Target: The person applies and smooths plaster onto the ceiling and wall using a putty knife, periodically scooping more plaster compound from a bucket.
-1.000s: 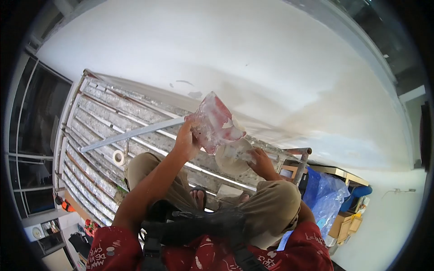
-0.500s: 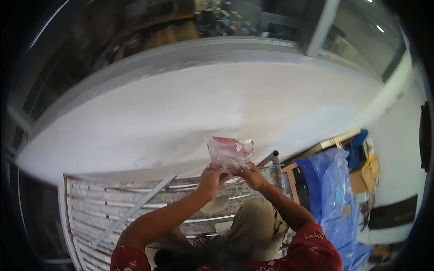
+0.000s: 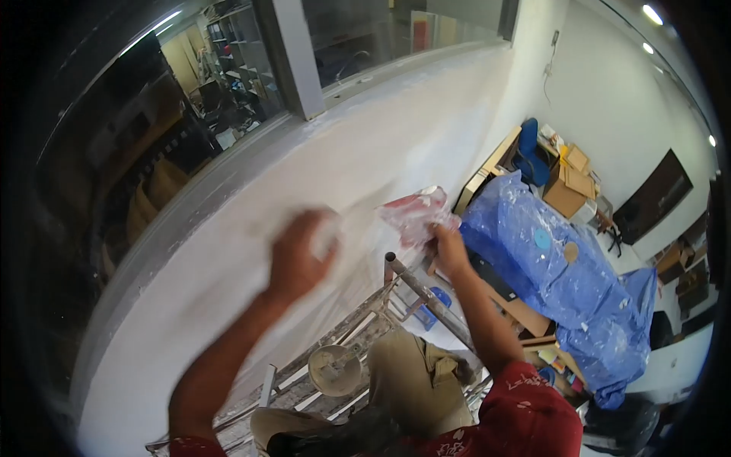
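Observation:
My right hand point(image 3: 446, 242) is closed on the lower edge of a crumpled, partly see-through plastic bag point(image 3: 415, 213), red and whitish and smeared with white. It is held up in front of the pale wall point(image 3: 343, 175). To the left, my left hand point(image 3: 303, 255) is raised before the same wall, apart from the bag. Motion blurs it, but its thumb stands away from the fingers and nothing shows between them.
A round pale tub point(image 3: 335, 370) sits on the slatted scaffold platform point(image 3: 304, 364) beside my knee. A metal pipe point(image 3: 430, 298) slants across to the right. Beyond it, a blue plastic sheet point(image 3: 525, 244) covers furniture, near cardboard boxes point(image 3: 569, 190) and a blue chair point(image 3: 531, 152).
My left hand has let go of the bag and moved left and up. My right hand has carried the bag up and right. The view has turned to the right.

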`<state>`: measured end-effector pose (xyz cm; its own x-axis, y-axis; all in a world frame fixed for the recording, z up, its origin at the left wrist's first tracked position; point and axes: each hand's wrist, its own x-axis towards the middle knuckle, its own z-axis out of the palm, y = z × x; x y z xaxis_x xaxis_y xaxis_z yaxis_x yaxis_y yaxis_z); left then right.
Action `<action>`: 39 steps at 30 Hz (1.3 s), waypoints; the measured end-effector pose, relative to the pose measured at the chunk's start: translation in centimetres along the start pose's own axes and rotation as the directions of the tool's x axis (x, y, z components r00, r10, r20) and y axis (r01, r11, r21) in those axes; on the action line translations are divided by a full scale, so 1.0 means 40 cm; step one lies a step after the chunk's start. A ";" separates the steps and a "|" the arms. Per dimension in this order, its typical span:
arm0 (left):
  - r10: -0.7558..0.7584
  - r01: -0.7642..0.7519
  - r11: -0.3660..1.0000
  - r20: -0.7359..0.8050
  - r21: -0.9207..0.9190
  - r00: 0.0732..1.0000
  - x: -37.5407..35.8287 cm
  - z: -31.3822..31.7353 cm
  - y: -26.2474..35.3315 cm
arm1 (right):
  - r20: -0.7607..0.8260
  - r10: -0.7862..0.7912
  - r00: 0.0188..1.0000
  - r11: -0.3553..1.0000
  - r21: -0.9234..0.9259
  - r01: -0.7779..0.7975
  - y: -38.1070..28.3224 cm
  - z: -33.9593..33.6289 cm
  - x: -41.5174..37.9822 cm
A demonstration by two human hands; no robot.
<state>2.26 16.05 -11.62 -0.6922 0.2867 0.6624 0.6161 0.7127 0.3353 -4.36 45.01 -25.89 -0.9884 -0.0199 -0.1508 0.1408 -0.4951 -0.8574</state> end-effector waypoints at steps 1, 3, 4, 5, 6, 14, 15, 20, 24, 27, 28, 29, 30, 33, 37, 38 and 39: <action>0.158 -0.151 0.973 -0.023 0.174 0.987 0.073 -0.083 -0.026 | -0.001 -0.008 1.000 0.996 -0.092 0.008 -0.031 -0.037 0.034; 0.275 -0.297 0.883 0.113 0.364 0.955 0.188 -0.196 -0.062 | -0.036 0.006 0.999 0.994 -0.112 -0.010 -0.112 -0.062 0.085; 0.286 -0.365 0.850 0.249 0.380 0.925 0.218 -0.228 -0.097 | -0.020 -0.026 0.999 0.987 -0.159 0.023 -0.149 -0.082 0.122; 0.246 -0.364 0.867 0.342 0.341 0.907 0.227 -0.247 -0.129 | -0.047 -0.035 0.998 0.990 -0.136 0.028 -0.186 -0.095 0.160; 0.206 -0.357 0.883 0.431 0.305 0.878 0.239 -0.253 -0.147 | -0.073 -0.043 0.996 0.993 -0.115 0.035 -0.228 -0.108 0.200; 0.151 -0.310 0.925 0.536 0.220 0.831 0.293 -0.280 -0.152 | -0.050 -0.150 0.987 0.937 -0.325 0.126 -0.527 -0.067 0.444; 0.168 -0.325 0.921 0.538 0.212 0.826 0.295 -0.277 -0.156 | -0.037 -0.148 0.988 0.933 -0.335 0.128 -0.549 -0.048 0.458; 0.185 -0.350 0.904 0.513 0.245 0.838 0.298 -0.273 -0.156 | -0.006 -0.102 0.995 0.897 -0.432 0.089 -0.634 0.045 0.500; 0.188 -0.360 0.889 0.490 0.284 0.851 0.295 -0.271 -0.158 | 0.054 -0.091 0.994 0.843 -0.527 0.106 -0.671 0.096 0.543; 0.169 -0.346 0.893 0.498 0.289 0.851 0.295 -0.272 -0.161 | 0.103 -0.076 0.992 0.814 -0.567 0.121 -0.699 0.153 0.567; 0.156 -0.339 0.894 0.505 0.293 0.849 0.299 -0.272 -0.164 | 0.103 -0.068 0.992 0.802 -0.586 0.116 -0.715 0.197 0.560; 0.144 -0.332 0.895 0.512 0.297 0.847 0.300 -0.272 -0.162 | 0.065 -0.122 0.990 0.776 -0.616 0.136 -0.726 0.238 0.547; 0.133 -0.326 0.897 0.521 0.299 0.843 0.299 -0.272 -0.163 | 0.118 -0.096 0.988 0.770 -0.621 0.149 -0.736 0.249 0.562; 0.170 -0.356 0.885 0.505 0.300 0.846 0.294 -0.265 -0.177 | 0.230 -0.015 0.973 0.725 -0.668 0.169 -0.789 0.285 0.637; 0.164 -0.349 0.889 0.507 0.297 0.847 0.298 -0.262 -0.176 | 0.186 -0.186 0.965 0.845 -0.471 0.253 -0.846 0.236 0.604; 0.152 -0.344 0.889 0.515 0.302 0.844 0.297 -0.262 -0.177 | 0.173 -0.179 0.968 0.871 -0.430 0.238 -0.855 0.188 0.603; 0.140 -0.341 0.888 0.525 0.308 0.839 0.298 -0.261 -0.176 | 0.160 -0.173 0.972 0.895 -0.386 0.223 -0.861 0.131 0.613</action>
<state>-6.40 7.76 0.88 -0.6919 0.6768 0.2513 0.6674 0.7324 -0.1348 -33.74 57.03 2.50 -0.9941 -0.0726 0.0801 -0.0716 -0.1127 -0.9910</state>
